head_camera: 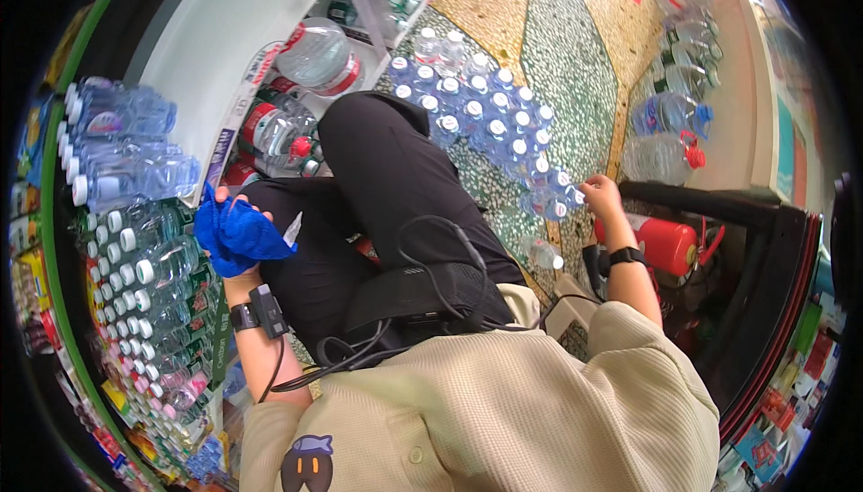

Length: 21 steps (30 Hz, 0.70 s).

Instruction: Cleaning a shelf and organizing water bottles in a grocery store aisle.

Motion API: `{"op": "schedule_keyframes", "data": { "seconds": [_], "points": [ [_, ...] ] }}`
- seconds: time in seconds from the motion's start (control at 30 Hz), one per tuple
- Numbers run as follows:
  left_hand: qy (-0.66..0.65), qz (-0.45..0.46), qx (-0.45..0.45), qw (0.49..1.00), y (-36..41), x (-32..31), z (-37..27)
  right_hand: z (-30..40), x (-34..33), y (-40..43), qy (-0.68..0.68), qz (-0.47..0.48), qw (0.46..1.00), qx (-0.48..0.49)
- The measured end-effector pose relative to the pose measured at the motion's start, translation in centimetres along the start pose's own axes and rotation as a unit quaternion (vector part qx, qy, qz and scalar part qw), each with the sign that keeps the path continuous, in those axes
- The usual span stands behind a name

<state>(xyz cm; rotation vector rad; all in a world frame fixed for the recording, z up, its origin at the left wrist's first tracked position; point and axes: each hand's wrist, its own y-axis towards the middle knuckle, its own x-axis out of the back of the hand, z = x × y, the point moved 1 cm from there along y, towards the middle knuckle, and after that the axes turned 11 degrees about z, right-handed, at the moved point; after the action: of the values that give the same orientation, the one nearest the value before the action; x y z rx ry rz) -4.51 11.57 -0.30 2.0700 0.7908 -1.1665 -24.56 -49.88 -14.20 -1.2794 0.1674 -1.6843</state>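
Observation:
My left hand [232, 207] is wrapped around a blue cloth [243, 234], held above my left thigh beside the stacked bottles. A small whitish scrap [293, 229] sticks out at the cloth's edge. To the right, my right hand [602, 197] reaches down to the floor, its fingertips pinched at the white cap of a water bottle [578, 197]. That bottle stands at the near end of a cluster of blue-tinted water bottles [497, 114] with white caps. Close by, a clear bottle [541, 252] lies on its side on the floor.
Packed bottles [145, 276] line the left side beside a white shelf unit [222, 54] holding large water jugs [320, 57]. A red fire extinguisher [647, 239] lies near my right wrist, by a dark frame [735, 276]. More jugs [664, 158] stand along the right wall.

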Motion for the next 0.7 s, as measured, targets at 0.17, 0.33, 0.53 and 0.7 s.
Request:
{"op": "schedule_keyframes", "data": {
  "seconds": [0.17,0.33,0.53,0.7],
  "points": [
    [0.032,0.003,0.016,0.999,-0.5,0.4,0.1,0.4,-4.9,-3.3,-0.193,0.016,0.98,-0.044],
    [0.031,-0.005,0.009,0.999,-0.6,0.9,0.3,-0.8,-7.8,-2.5,-0.161,0.066,0.98,-0.096],
    [0.117,-0.108,-0.021,0.987,-0.8,0.6,-0.2,-0.7,-8.8,-2.4,-0.131,0.001,0.991,-0.015],
    [0.146,-0.164,-0.038,0.975,1.2,-2.4,1.1,2.7,-3.6,-5.9,-0.121,-0.004,0.983,0.137]
  ]
}}
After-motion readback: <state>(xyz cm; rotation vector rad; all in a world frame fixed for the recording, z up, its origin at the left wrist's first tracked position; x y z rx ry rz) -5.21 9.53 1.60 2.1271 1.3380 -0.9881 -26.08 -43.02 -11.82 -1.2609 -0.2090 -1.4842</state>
